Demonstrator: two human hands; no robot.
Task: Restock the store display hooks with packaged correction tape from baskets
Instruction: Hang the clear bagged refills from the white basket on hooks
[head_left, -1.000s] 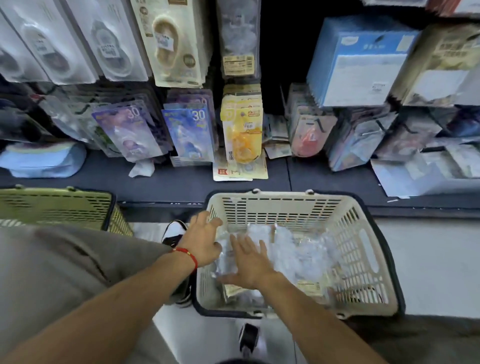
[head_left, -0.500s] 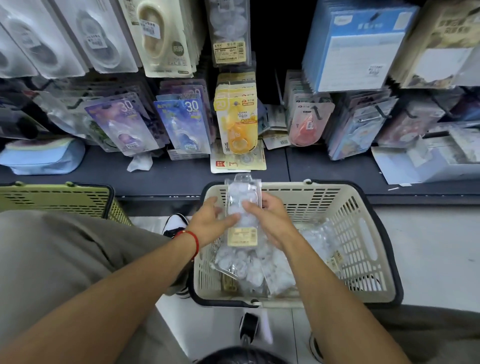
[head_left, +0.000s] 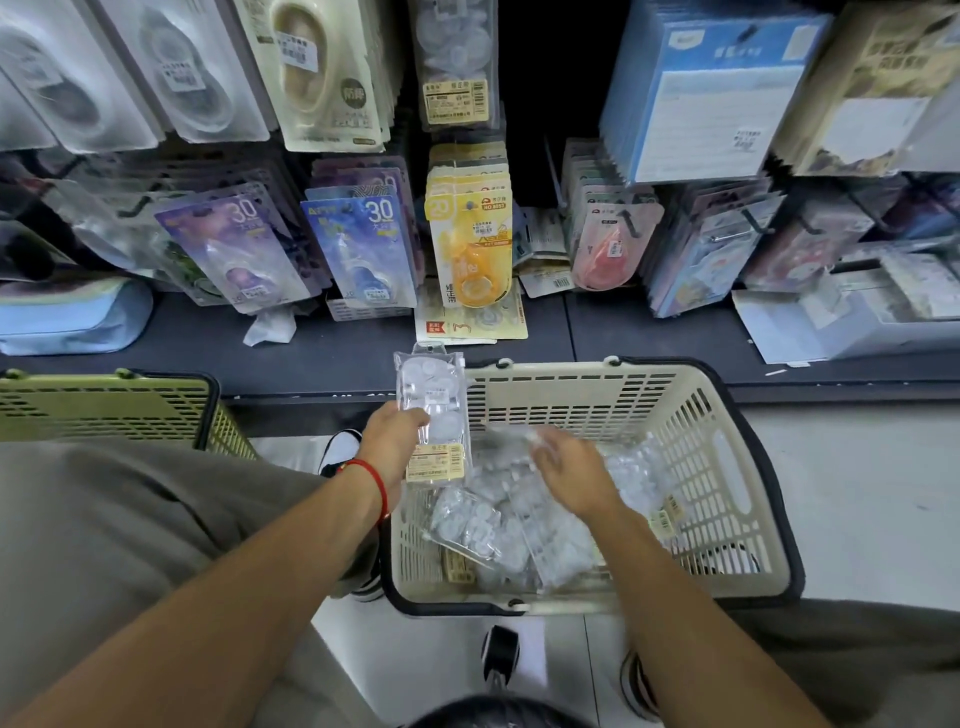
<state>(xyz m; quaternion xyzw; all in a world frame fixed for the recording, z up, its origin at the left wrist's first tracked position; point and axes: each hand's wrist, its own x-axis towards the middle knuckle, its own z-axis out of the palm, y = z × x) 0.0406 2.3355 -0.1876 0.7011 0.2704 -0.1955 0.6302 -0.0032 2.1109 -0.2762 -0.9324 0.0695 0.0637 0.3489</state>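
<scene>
The scene was lit unevenly from above: the pale floor (head_left: 857, 493) at the right was rendered bright, while a gap between the far hanging packs (head_left: 550, 78) was lost to near black. Soft glare was thrown off the clear blister packs (head_left: 72, 83) at the far left. The right hand (head_left: 569, 470) was smeared by motion blur, as was the clear packaging beside it. Strong wide-angle distortion was seen at the edges, where the shelf edge (head_left: 831, 387) was bowed and the corner packs were stretched and softened. Fine print on the labels was left unreadable.
</scene>
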